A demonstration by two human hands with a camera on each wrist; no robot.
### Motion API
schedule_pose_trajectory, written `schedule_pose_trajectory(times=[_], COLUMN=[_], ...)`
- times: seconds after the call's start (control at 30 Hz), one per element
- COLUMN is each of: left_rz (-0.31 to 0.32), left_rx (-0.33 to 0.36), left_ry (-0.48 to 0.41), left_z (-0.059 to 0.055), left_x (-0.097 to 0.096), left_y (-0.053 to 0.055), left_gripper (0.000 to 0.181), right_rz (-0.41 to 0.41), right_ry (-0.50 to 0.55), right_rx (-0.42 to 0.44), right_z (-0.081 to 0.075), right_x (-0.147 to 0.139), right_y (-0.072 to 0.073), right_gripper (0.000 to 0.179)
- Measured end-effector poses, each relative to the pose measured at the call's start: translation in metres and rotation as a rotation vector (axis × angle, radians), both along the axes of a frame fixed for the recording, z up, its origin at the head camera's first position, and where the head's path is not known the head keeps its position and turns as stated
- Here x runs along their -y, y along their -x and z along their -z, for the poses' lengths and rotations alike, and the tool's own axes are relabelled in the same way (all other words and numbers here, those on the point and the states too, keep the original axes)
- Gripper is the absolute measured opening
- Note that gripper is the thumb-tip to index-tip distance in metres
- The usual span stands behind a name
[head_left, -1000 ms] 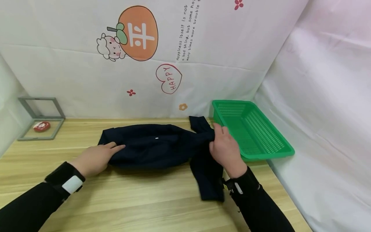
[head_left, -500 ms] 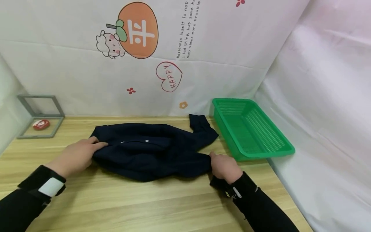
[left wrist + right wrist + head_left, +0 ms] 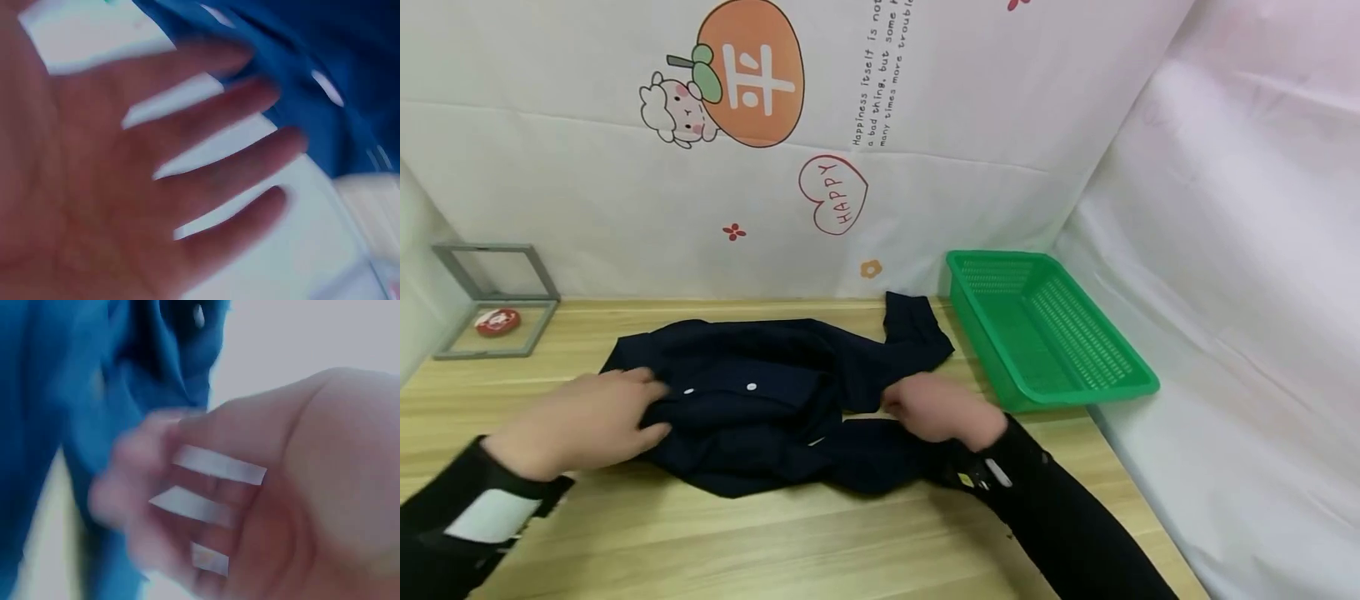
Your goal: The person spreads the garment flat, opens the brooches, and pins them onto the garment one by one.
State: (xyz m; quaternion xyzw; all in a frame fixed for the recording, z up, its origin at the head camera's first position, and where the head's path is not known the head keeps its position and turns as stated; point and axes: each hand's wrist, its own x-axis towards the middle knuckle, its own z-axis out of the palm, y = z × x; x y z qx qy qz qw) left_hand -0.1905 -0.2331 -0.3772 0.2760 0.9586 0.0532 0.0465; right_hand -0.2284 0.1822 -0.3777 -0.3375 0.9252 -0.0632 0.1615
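Note:
A dark navy shirt with white buttons [image 3: 737, 400] lies rumpled on the wooden table, one sleeve [image 3: 912, 321] bent toward the back wall and the other stretched toward the right arm. Over the shirt's left end is my left hand [image 3: 583, 421]; in its wrist view the fingers [image 3: 219, 165] are spread and straight, with nothing between them. My right hand [image 3: 943, 408] hovers over the gap between the two sleeves, blurred by motion. The right wrist view shows its fingers [image 3: 150, 487] loosely bent, gaps between them, gripping no cloth that I can see.
A green plastic basket [image 3: 1000, 358] stands at the table's right back edge. In the left back corner is a grey hinged frame [image 3: 542, 325] with a red-and-white round item [image 3: 497, 322] in its lower part. A printed white cloth [image 3: 962, 125] hangs behind.
The near sleeve was drawn toward the front, and the shirt shifted left and spread wider. My right hand let go of the sleeve and moved left; my left hand released the left end.

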Motion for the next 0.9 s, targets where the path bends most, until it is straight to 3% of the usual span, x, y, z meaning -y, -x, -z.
schedule_pose_trajectory(times=[0.07,0.13,0.27,0.33,0.4,0.5,0.6,0.7,0.9], left_rz=[0.043,0.094,0.166,0.164,0.133,0.041,-0.045,-0.102,-0.164], left_rx=[-0.079,-0.132,-0.139,-0.147,-0.172,-0.198,-0.197,-0.164,-0.138], left_ry=[-0.070,-0.134,-0.144,-0.150,-0.201,-0.357,-0.498,-0.568,-0.673], left_z=[-0.002,0.002,0.022,0.031,0.036,0.033,0.022,0.011,0.003], left_x=[-0.027,-0.053,-0.091,-0.099,-0.101,-0.097,-0.091,-0.088,-0.088], left_y=[0.002,0.007,0.022,0.030,0.036,0.041,0.043,0.042,0.042], left_gripper=[0.054,0.059,0.070,0.063,0.045,0.022,0.019,0.018,0.026], right_rz=[-0.104,-0.131,0.041,0.156,0.209,0.231,0.246,0.269,0.247], right_ry=[0.053,0.075,0.101,0.129,0.138,0.097,0.064,0.062,0.117], right_rx=[0.076,0.144,0.133,0.103,0.085,0.119,0.205,0.252,0.324], right_z=[0.011,0.021,0.029,0.027,0.025,0.023,0.025,0.029,0.040], right_x=[0.020,0.038,0.061,0.066,0.067,0.066,0.068,0.072,0.089], right_y=[0.011,0.022,0.038,0.041,0.042,0.041,0.040,0.041,0.040], right_gripper=[0.026,0.042,0.071,0.075,0.062,0.044,0.061,0.085,0.083])
